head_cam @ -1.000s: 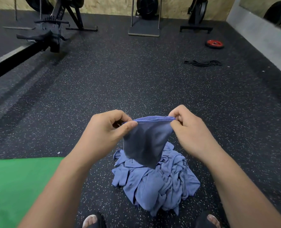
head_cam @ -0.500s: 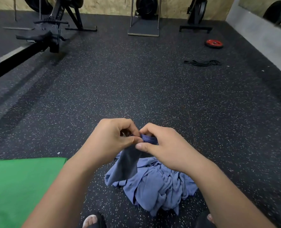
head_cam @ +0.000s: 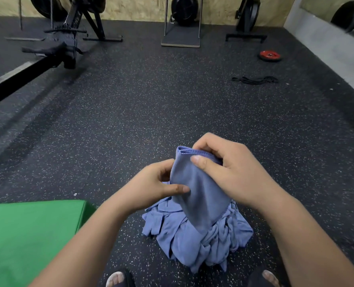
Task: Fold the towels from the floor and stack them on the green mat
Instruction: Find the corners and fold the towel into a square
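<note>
Pinching the top hem of a blue towel [head_cam: 199, 193] with the right grip [head_cam: 234, 172], thumb in front, fingers curled behind. Clasping its left edge lower down with the left grip [head_cam: 151, 189]. Hanging doubled directly above the towel pile [head_cam: 203, 243] on the speckled floor [head_cam: 172, 110]. Left of the pile, apart from it: green mat [head_cam: 27, 235].

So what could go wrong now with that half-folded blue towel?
The half-folded blue cloth towel is held only by the right hand at its top and the left hand at its side; a slip could undo the fold. Its lower end dangles over the crumpled pile of blue towels and might snag one. The green mat lies to the left, so the carry could loosen it.
</note>
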The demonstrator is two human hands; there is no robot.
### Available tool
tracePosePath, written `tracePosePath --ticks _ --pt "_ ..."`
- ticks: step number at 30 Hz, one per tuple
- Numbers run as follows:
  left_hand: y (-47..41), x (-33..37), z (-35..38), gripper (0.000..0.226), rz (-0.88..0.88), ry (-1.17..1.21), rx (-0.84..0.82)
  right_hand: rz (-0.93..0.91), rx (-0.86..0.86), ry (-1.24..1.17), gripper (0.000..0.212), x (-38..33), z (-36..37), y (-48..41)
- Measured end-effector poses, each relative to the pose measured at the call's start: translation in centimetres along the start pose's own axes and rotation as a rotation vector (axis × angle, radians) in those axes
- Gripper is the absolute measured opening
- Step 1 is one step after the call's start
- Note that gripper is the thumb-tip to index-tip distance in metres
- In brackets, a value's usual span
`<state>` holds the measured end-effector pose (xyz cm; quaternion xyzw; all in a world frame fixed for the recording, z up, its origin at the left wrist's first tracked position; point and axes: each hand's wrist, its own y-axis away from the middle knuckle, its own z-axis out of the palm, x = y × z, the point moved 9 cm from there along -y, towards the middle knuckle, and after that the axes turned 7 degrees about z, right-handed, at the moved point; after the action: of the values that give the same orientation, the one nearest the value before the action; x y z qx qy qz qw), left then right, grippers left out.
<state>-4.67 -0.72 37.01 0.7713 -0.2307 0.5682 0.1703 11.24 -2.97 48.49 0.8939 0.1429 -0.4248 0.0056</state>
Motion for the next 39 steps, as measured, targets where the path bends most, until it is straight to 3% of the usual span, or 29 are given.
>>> tracePosePath --ticks 3,6,10,14,23,27,33,39 --pt "-0.4 -2.6 -0.2 0.056 -0.046 -0.026 0.028 0.004 0.087 -0.033 0.006 0.8 -2.0 0.2" --pt "-0.4 -3.8 -0.7 0.047 -0.055 -0.135 0.008 0.025 0.181 -0.059 0.006 1.9 -3.9 0.4" --pt "-0.3 -5.6 -2.5 0.053 -0.079 -0.283 0.020 0.051 0.317 -0.062 0.005 2.8 -6.0 0.8" --pt "0.1 -6.7 -3.7 0.040 -0.121 -0.180 0.075 0.109 0.444 -0.062 0.003 4.5 -7.8 1.3" --pt "1.1 -6.6 -6.3 0.016 -0.185 -0.287 0.114 0.197 0.606 -0.033 0.008 7.4 -9.6 2.2" --pt "1.5 -5.4 -7.0 0.022 -0.160 0.010 0.186 0.266 0.662 -0.052 0.009 9.6 -9.8 2.3" --pt "1.3 -3.7 -8.9 0.024 -0.090 0.498 0.538 0.349 0.715 -0.133 0.013 11.8 -9.3 1.8" --pt "1.5 -3.4 -8.3 0.026 -0.143 0.702 0.798 0.372 0.734 -0.174 0.014 12.0 -8.2 1.5"
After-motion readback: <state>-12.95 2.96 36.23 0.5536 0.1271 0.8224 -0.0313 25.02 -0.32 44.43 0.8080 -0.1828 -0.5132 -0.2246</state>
